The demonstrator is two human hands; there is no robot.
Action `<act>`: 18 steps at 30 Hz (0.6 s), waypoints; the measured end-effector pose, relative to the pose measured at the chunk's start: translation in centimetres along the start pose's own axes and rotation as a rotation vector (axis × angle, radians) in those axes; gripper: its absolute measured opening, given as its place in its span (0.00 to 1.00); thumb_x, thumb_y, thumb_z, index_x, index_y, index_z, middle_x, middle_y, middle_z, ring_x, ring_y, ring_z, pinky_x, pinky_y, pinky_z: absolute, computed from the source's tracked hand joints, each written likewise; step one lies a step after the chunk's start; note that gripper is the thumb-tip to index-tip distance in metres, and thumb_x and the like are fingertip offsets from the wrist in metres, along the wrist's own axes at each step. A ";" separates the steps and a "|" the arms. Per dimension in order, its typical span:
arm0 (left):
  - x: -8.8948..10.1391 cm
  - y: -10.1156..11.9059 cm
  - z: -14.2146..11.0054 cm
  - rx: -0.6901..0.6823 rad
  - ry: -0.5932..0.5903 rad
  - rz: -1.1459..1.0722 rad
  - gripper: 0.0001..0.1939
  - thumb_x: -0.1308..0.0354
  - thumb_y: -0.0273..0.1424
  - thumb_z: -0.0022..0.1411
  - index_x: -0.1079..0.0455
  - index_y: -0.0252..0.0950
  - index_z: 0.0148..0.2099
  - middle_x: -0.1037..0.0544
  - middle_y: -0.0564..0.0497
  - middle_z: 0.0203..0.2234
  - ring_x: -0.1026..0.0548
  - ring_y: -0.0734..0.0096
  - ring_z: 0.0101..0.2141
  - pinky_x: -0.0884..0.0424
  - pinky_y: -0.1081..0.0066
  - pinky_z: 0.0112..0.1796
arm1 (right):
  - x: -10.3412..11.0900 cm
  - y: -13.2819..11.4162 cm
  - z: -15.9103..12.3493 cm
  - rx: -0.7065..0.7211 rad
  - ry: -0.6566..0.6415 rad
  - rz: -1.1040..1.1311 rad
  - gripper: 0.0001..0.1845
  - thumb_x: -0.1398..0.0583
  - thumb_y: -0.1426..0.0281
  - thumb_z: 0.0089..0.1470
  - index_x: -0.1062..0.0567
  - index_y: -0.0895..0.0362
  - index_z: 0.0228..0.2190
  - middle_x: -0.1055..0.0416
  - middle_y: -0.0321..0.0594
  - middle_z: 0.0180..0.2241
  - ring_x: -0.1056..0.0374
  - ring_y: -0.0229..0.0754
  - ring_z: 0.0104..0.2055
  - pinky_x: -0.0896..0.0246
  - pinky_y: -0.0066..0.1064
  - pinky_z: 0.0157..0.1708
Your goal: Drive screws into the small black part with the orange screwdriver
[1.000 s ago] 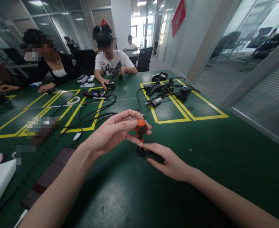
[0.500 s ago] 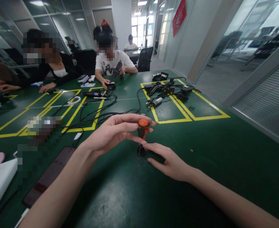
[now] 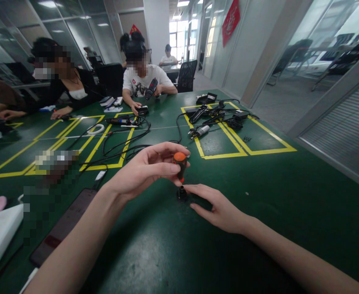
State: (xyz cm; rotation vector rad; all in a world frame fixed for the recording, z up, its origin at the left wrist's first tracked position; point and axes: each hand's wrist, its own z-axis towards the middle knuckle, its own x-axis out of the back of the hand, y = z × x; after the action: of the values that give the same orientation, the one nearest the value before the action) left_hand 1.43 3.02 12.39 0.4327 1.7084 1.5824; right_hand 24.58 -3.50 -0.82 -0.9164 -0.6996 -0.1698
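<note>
In the head view my left hand (image 3: 150, 165) is closed around the handle of a stubby orange-and-black screwdriver (image 3: 180, 160). The tool stands nearly upright, its orange cap facing up. Below it, a small round black part (image 3: 181, 195) with a raised stem sits on the green table (image 3: 234, 253). Whether the screwdriver's tip is inside that stem cannot be made out. My right hand (image 3: 218, 206) lies low on the right of the black part, thumb and fingers apart, with the index fingertip beside or against the stem.
A phone (image 3: 65, 224) with a cable lies at left, near a white box (image 3: 2, 239). Black cables and tools (image 3: 210, 116) occupy the yellow-taped areas ahead. Across the table a person (image 3: 145, 79) in white holds a power drill (image 3: 151, 89); another person (image 3: 78, 87) sits farther left.
My left fingers loosened and stretched along the screwdriver half a second ago, then wrapped its handle again. The handle tilted slightly and returned. My right hand has stayed in place.
</note>
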 end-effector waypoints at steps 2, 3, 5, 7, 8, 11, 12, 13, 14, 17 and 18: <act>0.1 0.0 0.0 -0.004 -0.014 -0.017 0.12 0.31 0.24 0.59 0.19 0.37 0.46 0.17 0.46 0.41 0.19 0.67 0.37 0.20 0.72 0.35 | 0.0 0.0 0.0 0.002 0.000 0.000 0.26 0.40 0.74 0.65 0.29 0.53 0.62 0.22 0.49 0.58 0.25 0.49 0.59 0.28 0.46 0.59; 0.1 0.1 0.1 -0.003 -0.024 -0.028 0.11 0.32 0.25 0.60 0.19 0.36 0.46 0.16 0.45 0.43 0.19 0.64 0.40 0.20 0.71 0.36 | 0.0 0.0 0.0 0.001 0.000 0.002 0.26 0.40 0.74 0.64 0.29 0.53 0.62 0.22 0.49 0.58 0.25 0.49 0.59 0.28 0.46 0.59; 0.1 0.1 0.1 0.000 -0.046 -0.052 0.10 0.34 0.26 0.62 0.20 0.35 0.46 0.16 0.42 0.46 0.19 0.59 0.44 0.19 0.69 0.37 | 0.0 0.0 0.0 -0.002 0.003 0.007 0.26 0.40 0.74 0.64 0.29 0.52 0.62 0.22 0.49 0.57 0.25 0.50 0.59 0.28 0.47 0.59; 0.1 0.1 0.2 0.004 -0.059 -0.073 0.08 0.37 0.27 0.64 0.21 0.34 0.46 0.16 0.41 0.44 0.18 0.58 0.44 0.18 0.68 0.37 | 0.0 0.0 0.0 -0.001 0.006 0.008 0.26 0.40 0.74 0.64 0.28 0.52 0.62 0.22 0.49 0.57 0.25 0.50 0.59 0.28 0.46 0.59; 0.1 0.1 0.2 0.006 -0.060 -0.083 0.08 0.38 0.28 0.65 0.21 0.34 0.46 0.16 0.42 0.43 0.18 0.59 0.43 0.18 0.68 0.37 | 0.0 0.0 0.0 0.002 0.007 0.007 0.26 0.40 0.74 0.64 0.28 0.52 0.62 0.22 0.49 0.57 0.25 0.50 0.59 0.28 0.46 0.59; 0.2 0.0 0.3 0.012 -0.039 -0.082 0.08 0.37 0.29 0.65 0.21 0.34 0.45 0.17 0.44 0.39 0.19 0.61 0.40 0.19 0.69 0.35 | 0.0 0.0 0.0 0.009 0.008 0.008 0.26 0.40 0.74 0.64 0.28 0.52 0.62 0.22 0.48 0.57 0.25 0.49 0.59 0.27 0.46 0.59; 0.2 0.0 0.3 0.014 -0.032 -0.073 0.09 0.36 0.29 0.64 0.20 0.34 0.46 0.17 0.44 0.39 0.19 0.62 0.39 0.19 0.70 0.35 | 0.0 0.0 0.0 0.008 0.008 0.010 0.27 0.40 0.74 0.64 0.29 0.52 0.63 0.22 0.48 0.58 0.25 0.49 0.59 0.28 0.46 0.59; 0.2 0.0 0.3 0.015 -0.025 -0.062 0.10 0.35 0.29 0.63 0.20 0.34 0.47 0.18 0.44 0.39 0.19 0.63 0.39 0.20 0.70 0.35 | 0.0 0.0 0.0 0.006 0.008 0.011 0.27 0.40 0.74 0.64 0.29 0.51 0.63 0.22 0.48 0.58 0.25 0.49 0.59 0.28 0.46 0.59; 0.2 0.0 0.3 0.017 -0.019 -0.049 0.11 0.34 0.29 0.63 0.19 0.35 0.48 0.18 0.45 0.40 0.20 0.64 0.38 0.20 0.71 0.35 | 0.0 0.0 0.0 0.003 0.006 0.011 0.27 0.40 0.74 0.64 0.29 0.51 0.63 0.22 0.48 0.58 0.25 0.49 0.59 0.28 0.46 0.59; 0.2 0.0 0.2 0.025 0.001 -0.028 0.14 0.30 0.29 0.60 0.18 0.36 0.49 0.18 0.46 0.39 0.21 0.67 0.37 0.21 0.73 0.34 | 0.1 0.0 0.0 -0.005 0.002 0.007 0.26 0.40 0.74 0.64 0.28 0.51 0.63 0.22 0.48 0.58 0.25 0.49 0.59 0.28 0.46 0.59; 0.2 0.0 0.2 0.029 0.008 -0.032 0.13 0.29 0.29 0.59 0.18 0.35 0.48 0.18 0.47 0.39 0.21 0.67 0.37 0.21 0.73 0.34 | 0.1 0.0 0.0 -0.005 0.002 0.005 0.26 0.40 0.73 0.64 0.28 0.51 0.62 0.22 0.48 0.58 0.25 0.49 0.59 0.28 0.46 0.59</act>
State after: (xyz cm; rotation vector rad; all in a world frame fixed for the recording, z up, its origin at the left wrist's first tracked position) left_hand 1.45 3.25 12.31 0.4123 1.7379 1.5403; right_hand 24.64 -3.50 -0.78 -0.9226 -0.6949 -0.1678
